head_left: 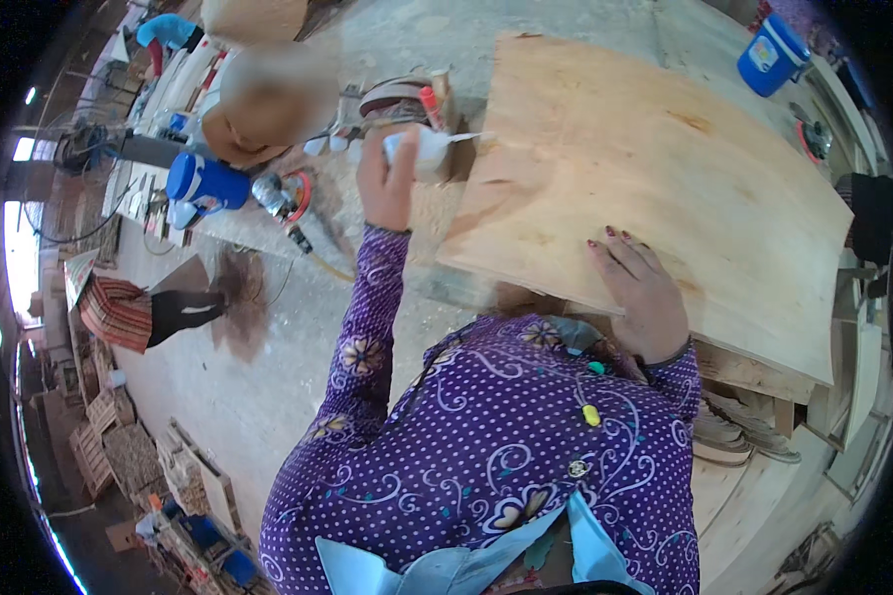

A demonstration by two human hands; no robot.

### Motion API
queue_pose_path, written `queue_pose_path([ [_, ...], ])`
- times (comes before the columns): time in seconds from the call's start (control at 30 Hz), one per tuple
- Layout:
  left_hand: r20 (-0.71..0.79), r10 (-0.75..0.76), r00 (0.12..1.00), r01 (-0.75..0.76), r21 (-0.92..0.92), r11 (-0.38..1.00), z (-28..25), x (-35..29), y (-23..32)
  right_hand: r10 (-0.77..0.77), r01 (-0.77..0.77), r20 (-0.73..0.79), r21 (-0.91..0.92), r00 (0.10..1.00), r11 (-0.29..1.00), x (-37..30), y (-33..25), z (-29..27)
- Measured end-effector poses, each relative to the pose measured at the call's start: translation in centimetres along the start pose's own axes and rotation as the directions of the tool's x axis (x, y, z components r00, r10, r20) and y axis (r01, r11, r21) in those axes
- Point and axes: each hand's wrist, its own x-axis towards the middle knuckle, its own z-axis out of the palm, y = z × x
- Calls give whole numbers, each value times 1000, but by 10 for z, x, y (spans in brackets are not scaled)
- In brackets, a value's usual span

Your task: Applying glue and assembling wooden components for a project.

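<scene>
My left hand (385, 183) is closed around a white squeeze bottle (429, 151) with a thin pointed nozzle. The bottle is tilted to the right, its tip at the left edge of a pale plywood sheet (605, 139). My right hand (645, 297) lies on the sheet's near edge, fingers stretched out and holding nothing. The sheet shows a few darker knots and stains. Just beyond the bottle stands a red object (431, 104) beside a sanding belt or roll-like item, whose kind I cannot make out.
Left of my left arm are a power sander (286, 198) with a hose and a blue jug (206, 184). Another blue jug (772, 58) stands at the far right. A person in a striped top (119, 309) is at the left. Stacked wood (729, 431) lies below the sheet.
</scene>
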Motion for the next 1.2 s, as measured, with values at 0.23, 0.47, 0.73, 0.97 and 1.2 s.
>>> queue_pose_path([
  [0.23,128,-472,872,442,-622,647,-14,-28,-54,5,-5,8,8,1000,1000,-4,0,-5],
  [0.47,170,-355,919,393,-441,807,-31,-56,-78,39,-38,22,-16,999,999,-3,1,-6],
  [0.73,152,-316,936,343,-210,915,-19,-82,-160,-25,25,-76,-6,997,1000,-2,-2,-4],
  [0.97,136,-341,930,317,171,933,-11,-88,-149,6,-6,-33,-8,999,1000,-4,-2,-5],
  [1.2,164,-222,961,137,416,899,-55,-72,-130,-15,16,33,-8,999,1000,1,-1,-5],
])
